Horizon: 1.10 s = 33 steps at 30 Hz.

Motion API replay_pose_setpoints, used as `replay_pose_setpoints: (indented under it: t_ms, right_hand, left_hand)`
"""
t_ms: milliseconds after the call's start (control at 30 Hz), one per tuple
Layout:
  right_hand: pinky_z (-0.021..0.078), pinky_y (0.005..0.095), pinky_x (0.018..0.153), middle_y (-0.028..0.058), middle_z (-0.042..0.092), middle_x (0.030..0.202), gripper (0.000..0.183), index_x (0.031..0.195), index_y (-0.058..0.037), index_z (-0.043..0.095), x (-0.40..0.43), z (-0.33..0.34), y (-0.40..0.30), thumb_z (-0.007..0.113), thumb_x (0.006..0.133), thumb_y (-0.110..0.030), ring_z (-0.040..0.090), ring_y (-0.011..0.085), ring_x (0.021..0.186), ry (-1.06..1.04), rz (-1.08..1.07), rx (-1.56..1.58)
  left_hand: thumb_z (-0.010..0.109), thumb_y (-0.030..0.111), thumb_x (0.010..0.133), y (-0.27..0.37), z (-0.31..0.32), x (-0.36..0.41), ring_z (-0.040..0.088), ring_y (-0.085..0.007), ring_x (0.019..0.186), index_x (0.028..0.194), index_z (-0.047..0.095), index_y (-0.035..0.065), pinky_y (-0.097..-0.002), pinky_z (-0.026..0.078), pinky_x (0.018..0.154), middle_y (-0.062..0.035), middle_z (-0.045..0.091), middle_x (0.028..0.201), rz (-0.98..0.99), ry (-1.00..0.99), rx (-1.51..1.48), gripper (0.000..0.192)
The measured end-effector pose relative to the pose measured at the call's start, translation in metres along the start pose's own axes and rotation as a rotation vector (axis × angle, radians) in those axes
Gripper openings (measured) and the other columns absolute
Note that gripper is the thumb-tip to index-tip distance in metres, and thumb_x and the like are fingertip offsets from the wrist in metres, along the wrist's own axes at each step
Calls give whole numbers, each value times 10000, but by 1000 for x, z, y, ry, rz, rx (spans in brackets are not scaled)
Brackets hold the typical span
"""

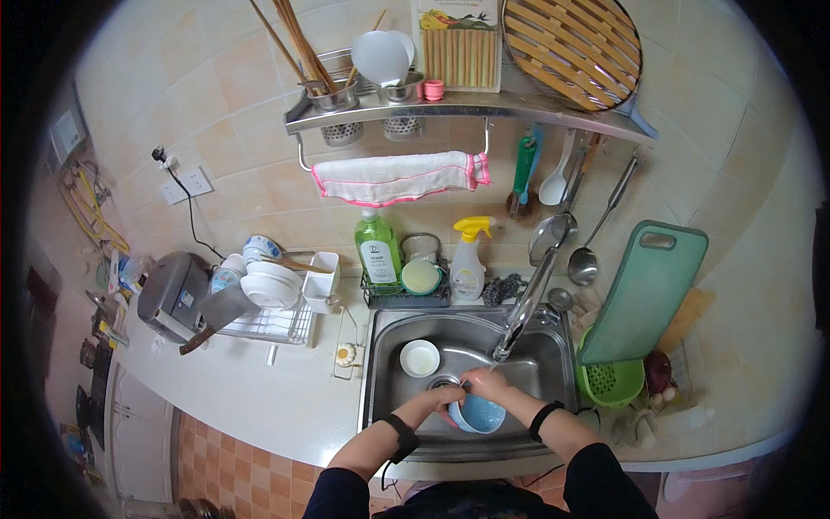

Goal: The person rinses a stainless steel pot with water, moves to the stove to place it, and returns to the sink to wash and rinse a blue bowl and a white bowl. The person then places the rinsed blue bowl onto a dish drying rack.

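Note:
A light blue bowl [480,415] is held over the stainless steel sink [389,415] by my left hand [447,399], whose fingers grip its upper left rim. My right hand [485,383] is close beside it at the bowl's far edge, under the spout of the metal faucet [519,324], and water seems to run onto it. Whether the right fingers hold something is too small to tell. A small white bowl [419,359] sits in the sink, left of the drain [444,383], away from both hands.
Behind the sink stand a green dish soap bottle [378,250], a round sponge [421,277] and a spray bottle [467,259]. A green cutting board [648,292] leans at the right above a green basket [613,386]. A dish rack [279,331] with white bowls and a cleaver [224,308] is at the left.

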State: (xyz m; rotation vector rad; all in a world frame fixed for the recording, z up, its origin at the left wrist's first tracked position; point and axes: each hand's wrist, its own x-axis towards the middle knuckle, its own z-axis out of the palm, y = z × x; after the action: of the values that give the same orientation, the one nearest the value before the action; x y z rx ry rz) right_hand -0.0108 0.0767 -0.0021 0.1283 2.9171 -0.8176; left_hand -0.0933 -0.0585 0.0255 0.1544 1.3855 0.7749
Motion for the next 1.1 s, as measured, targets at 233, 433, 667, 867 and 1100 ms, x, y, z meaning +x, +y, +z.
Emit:
replay_pose_setpoints:
  t_ms: [233,433,667,867,1100]
  right_hand:
    - [469,367,699,132,606,848,315,936,-77,580,-19,0,19,605,708,-293,588,275,806,12,346,192]
    - [497,369,695,163,547,999,402,1115,2,428,-50,18,28,522,769,-178,578,277,869,-94,796,1520]
    - [533,385,594,167,525,964,397,1145,12,356,-41,16,21,468,768,-42,557,342,860,360,709,1412]
    - [416,452,740,232,549,919,417,1158,-4,344,-48,5,11,467,761,-44,531,390,875,605,526,538]
    - [407,449,749,255,515,989,519,1228,-52,262,-63,-20,6,451,748,3,514,410,874,351,503,203]
  left_hand:
    - [474,2,593,11,7,-7,538,-294,807,1245,264,92,-485,531,564,-138,435,1010,69,67,159,690]
    - [441,-12,607,28,9,-5,548,-352,846,1292,168,82,-448,514,489,-202,380,1174,317,257,25,744]
    - [504,-31,660,5,3,39,561,-245,852,1142,412,-1,-376,484,573,-140,541,985,521,447,-298,492]
    - [620,160,734,-17,8,83,596,-218,715,965,530,-12,-323,503,572,-92,588,863,242,268,-682,302]
    - [544,110,705,2,0,68,596,-321,753,848,584,-32,-396,481,651,-236,587,835,612,835,581,206]
